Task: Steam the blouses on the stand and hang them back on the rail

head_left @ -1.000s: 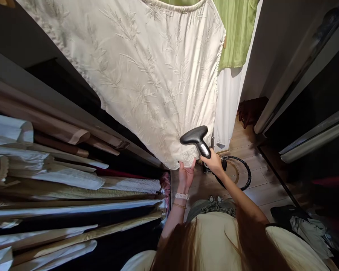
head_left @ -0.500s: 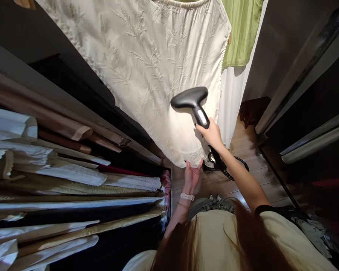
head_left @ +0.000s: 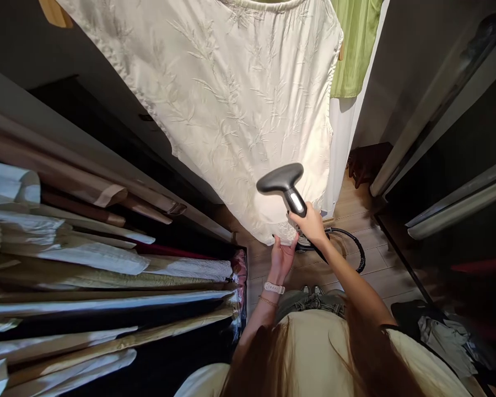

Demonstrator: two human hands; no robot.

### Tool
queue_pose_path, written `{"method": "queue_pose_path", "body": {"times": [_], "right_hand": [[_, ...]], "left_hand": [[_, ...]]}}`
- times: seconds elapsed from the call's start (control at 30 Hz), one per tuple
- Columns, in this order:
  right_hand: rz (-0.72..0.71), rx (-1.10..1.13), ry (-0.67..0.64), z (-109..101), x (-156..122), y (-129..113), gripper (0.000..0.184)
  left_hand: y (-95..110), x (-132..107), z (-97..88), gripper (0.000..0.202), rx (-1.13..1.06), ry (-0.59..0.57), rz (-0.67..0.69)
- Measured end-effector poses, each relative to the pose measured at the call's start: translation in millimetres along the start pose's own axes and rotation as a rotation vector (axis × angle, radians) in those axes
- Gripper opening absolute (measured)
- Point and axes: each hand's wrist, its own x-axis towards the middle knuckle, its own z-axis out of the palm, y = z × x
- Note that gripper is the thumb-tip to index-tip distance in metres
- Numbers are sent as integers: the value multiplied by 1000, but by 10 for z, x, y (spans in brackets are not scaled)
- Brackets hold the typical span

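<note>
A cream embroidered garment (head_left: 231, 105) hangs in front of me, its lower hem drawn toward me. My left hand (head_left: 283, 258) is closed on that hem, thumb and fingers at the lace-like edge, with a pale band on the wrist. In my right hand (head_left: 310, 223) is the handle of a black garment steamer head (head_left: 281, 180), held against or just over the lower part of the fabric; I cannot tell whether it touches. A black ribbed hose (head_left: 359, 248) curls below my right forearm, and the steamer's base is mostly hidden behind my hands.
Many clothes (head_left: 107, 264) hang in a row at the left. Behind the cream garment hang a green garment (head_left: 355, 49) and a white cloth (head_left: 339, 149). A dark red stool (head_left: 367, 160) stands on the wooden floor (head_left: 374, 231). Crumpled clothes (head_left: 448, 339) lie at the lower right.
My right hand has brought the steamer head down the garment toward the hem. The hose has swung out to the right. My left hand still grips the hem in about the same place.
</note>
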Motion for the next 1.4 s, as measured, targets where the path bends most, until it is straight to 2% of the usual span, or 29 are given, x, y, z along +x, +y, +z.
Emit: {"method": "queue_pose_path", "body": {"times": [0.17,0.27,0.37,0.47,0.53,0.6,0.67,0.73,0.83,0.9,0.97,1.03,1.1,1.17,1.3,1.4], "right_hand": [[81,13,-1,87,-244,349,34],[110,66,-11,92,-393,480,32],[137,95,44,7,-505,526,33],[130,131,173,-183,-559,516,36],[127,165,252,-340,-565,510,38],[127,177,331,-497,-563,517,39],[135,173,407,-637,-567,535,39],[145,175,460,-752,-585,559,38],[146,174,499,-862,-623,592,38],[136,176,512,-884,-637,612,38],[112,201,508,-865,-636,627,37],[86,241,483,-814,-622,632,38],[67,281,451,-744,-600,622,39],[46,308,413,-657,-569,597,38],[-4,359,298,-410,-479,517,34],[-32,434,164,-142,-417,432,32]], "left_hand": [[0,82,-21,47,8,-4,-22],[-2,205,-49,49,13,-38,-83],[-8,379,-75,44,61,-60,-135],[-33,552,-134,29,125,-48,-113],[-45,639,-193,30,207,18,-89],[-9,702,-237,47,336,144,-10],[111,758,-216,68,442,249,138],[310,837,-89,88,496,252,303],[638,1039,288,101,647,79,582],[782,1221,569,92,803,-65,706],[840,1395,773,68,952,-144,711],[840,1519,852,42,1041,-165,685],[820,1572,807,28,1058,-155,681],[810,1562,671,25,1035,-134,697],[846,1438,277,22,964,-68,736],[914,1276,-47,23,901,24,771]]}}
